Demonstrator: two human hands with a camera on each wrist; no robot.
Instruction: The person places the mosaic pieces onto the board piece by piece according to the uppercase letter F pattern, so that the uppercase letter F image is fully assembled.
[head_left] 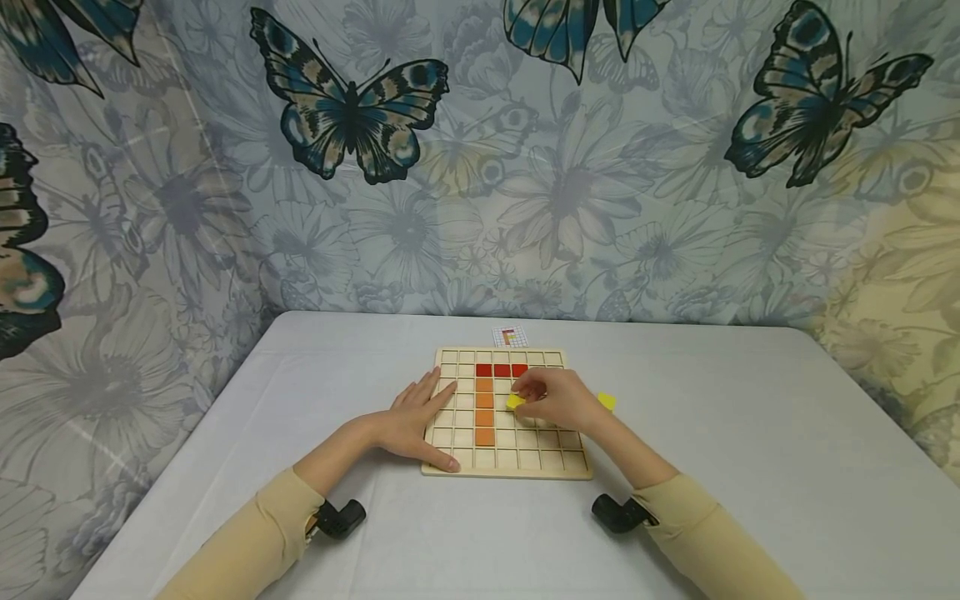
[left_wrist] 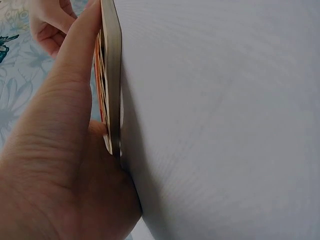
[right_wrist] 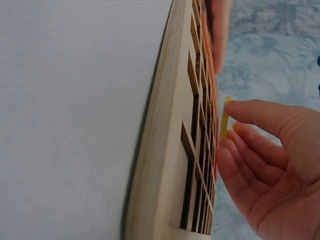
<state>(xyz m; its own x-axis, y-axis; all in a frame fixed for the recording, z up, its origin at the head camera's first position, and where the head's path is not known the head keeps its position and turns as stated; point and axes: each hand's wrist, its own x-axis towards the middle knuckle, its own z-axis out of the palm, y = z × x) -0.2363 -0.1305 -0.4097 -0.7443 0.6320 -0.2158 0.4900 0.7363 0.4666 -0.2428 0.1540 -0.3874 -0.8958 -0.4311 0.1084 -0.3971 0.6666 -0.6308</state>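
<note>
A wooden grid board (head_left: 510,476) lies on the table. My left hand (head_left: 408,423) rests at its left edge, fingers spread and straight, with the thumb at the near left corner. Over the middle of the grid, my right hand (head_left: 558,400) pinches a yellow square tile (head_left: 514,402) between thumb and fingers. The right wrist view shows this yellow tile (right_wrist: 225,117) on edge, close over the board. Red tiles (head_left: 502,370) form a short row near the board's far side. Below the row's left end, orange tiles (head_left: 485,400) run in a column toward me.
Another piece of yellow (head_left: 607,402) lies just right of the board, partly behind my right wrist. A small card (head_left: 511,337) with a coloured grid pattern lies beyond the far edge. White cloth covers the table (head_left: 712,392); a butterfly-patterned curtain (head_left: 465,233) hangs behind.
</note>
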